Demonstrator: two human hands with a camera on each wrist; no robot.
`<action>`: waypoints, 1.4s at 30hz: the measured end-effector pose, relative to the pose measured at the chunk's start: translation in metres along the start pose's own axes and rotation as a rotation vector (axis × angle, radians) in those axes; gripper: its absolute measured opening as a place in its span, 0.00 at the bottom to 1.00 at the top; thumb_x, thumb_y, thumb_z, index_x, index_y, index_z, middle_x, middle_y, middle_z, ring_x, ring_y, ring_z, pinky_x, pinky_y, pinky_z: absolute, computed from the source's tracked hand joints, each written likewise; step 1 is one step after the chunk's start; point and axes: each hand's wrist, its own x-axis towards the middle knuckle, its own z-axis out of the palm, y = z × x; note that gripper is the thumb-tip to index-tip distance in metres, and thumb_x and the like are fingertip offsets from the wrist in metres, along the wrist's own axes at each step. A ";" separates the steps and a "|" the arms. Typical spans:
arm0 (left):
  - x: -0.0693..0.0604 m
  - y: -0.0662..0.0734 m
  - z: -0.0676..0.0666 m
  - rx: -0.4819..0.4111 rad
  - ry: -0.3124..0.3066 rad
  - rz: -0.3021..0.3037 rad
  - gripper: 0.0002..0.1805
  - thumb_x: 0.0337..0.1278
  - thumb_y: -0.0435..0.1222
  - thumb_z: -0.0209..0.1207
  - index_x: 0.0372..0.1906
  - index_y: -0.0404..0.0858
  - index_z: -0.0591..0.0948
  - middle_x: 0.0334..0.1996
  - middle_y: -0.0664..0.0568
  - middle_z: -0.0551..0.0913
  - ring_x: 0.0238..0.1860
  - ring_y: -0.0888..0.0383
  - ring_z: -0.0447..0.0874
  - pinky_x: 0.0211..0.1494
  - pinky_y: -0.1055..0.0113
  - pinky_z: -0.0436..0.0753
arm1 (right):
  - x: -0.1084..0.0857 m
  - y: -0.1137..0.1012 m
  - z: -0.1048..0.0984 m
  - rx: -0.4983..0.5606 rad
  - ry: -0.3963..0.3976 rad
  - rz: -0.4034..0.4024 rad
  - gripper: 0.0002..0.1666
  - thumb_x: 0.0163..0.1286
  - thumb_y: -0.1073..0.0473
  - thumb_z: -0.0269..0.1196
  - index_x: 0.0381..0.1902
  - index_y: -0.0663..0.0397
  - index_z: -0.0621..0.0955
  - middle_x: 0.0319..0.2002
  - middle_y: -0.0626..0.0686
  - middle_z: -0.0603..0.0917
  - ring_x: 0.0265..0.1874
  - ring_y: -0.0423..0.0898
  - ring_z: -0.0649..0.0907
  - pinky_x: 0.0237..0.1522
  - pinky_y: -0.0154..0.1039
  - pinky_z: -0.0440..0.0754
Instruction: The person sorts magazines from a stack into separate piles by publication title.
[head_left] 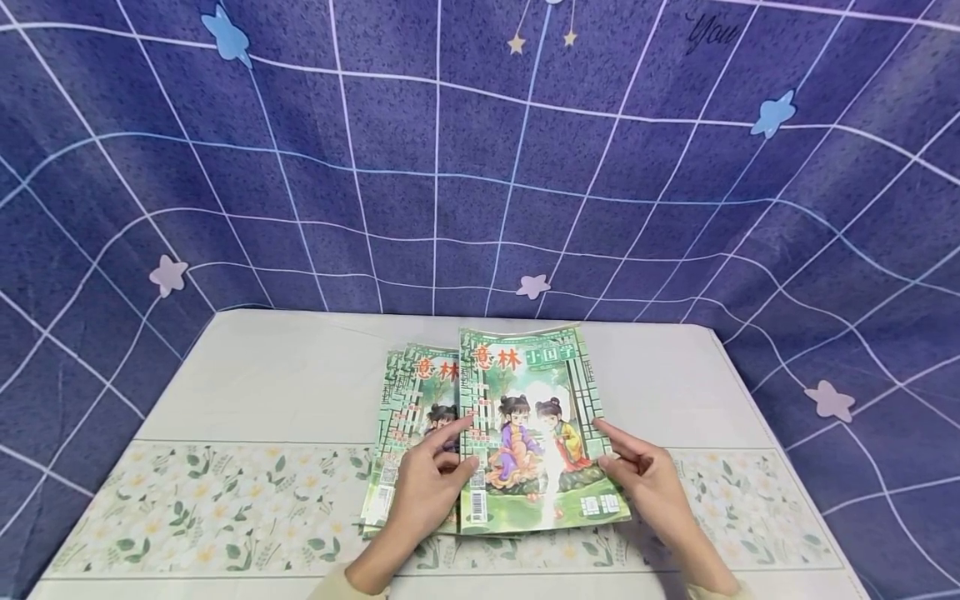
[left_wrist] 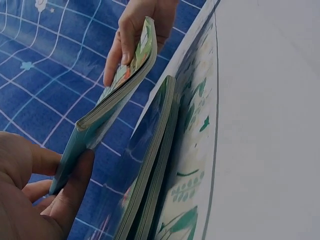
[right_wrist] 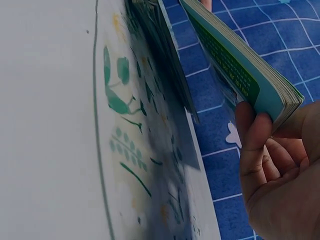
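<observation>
Ok so mag (head_left: pixel 542 433) up off bench (head_left: pixel 262 375), btwn L hand (head_left: pixel 429 482) & R hand (head_left: pixel 654 482) | each pinching a side edge, neither nearer | long axis runs fwd | other mags (head_left: pixel 397 421) lower, to its L

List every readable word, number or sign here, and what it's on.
"意林": held magazine, in red.
"小国学": same magazine, upper right.
"意林", partly covered: pile's top magazine.
"You": blue cloth, upper right.
Too small or blurred: the covers' small print; the held magazine's back cover.
</observation>
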 end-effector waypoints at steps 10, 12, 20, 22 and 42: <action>-0.001 0.003 0.011 -0.038 -0.023 0.020 0.33 0.67 0.29 0.74 0.75 0.50 0.83 0.18 0.53 0.85 0.11 0.69 0.59 0.20 0.74 0.64 | -0.002 0.001 -0.012 0.032 0.007 -0.018 0.32 0.75 0.72 0.70 0.75 0.68 0.78 0.65 0.66 0.85 0.39 0.37 0.91 0.41 0.30 0.90; -0.001 0.003 0.012 -0.036 -0.024 0.027 0.33 0.67 0.30 0.74 0.75 0.50 0.83 0.19 0.54 0.87 0.10 0.70 0.58 0.19 0.74 0.63 | -0.002 0.002 -0.014 0.040 0.004 -0.028 0.32 0.75 0.72 0.70 0.75 0.69 0.78 0.65 0.65 0.85 0.40 0.38 0.92 0.43 0.31 0.90; 0.001 0.006 0.023 -0.033 -0.038 0.035 0.33 0.69 0.30 0.73 0.76 0.50 0.83 0.22 0.55 0.90 0.11 0.70 0.57 0.19 0.74 0.61 | -0.005 0.005 -0.026 0.036 0.012 -0.036 0.32 0.75 0.73 0.70 0.75 0.70 0.77 0.61 0.49 0.90 0.44 0.38 0.92 0.47 0.31 0.90; 0.001 0.006 0.026 -0.033 -0.040 0.033 0.33 0.69 0.30 0.73 0.76 0.50 0.83 0.21 0.56 0.89 0.11 0.70 0.57 0.19 0.74 0.61 | -0.005 0.005 -0.029 0.028 0.013 -0.033 0.32 0.75 0.73 0.69 0.75 0.70 0.78 0.59 0.46 0.91 0.44 0.38 0.92 0.47 0.31 0.90; -0.003 0.010 0.052 -0.066 -0.059 0.033 0.33 0.67 0.30 0.74 0.76 0.48 0.83 0.16 0.55 0.83 0.12 0.71 0.57 0.19 0.76 0.61 | -0.014 0.015 -0.055 -0.002 -0.013 -0.086 0.31 0.77 0.74 0.68 0.75 0.72 0.77 0.64 0.33 0.86 0.56 0.32 0.89 0.53 0.27 0.87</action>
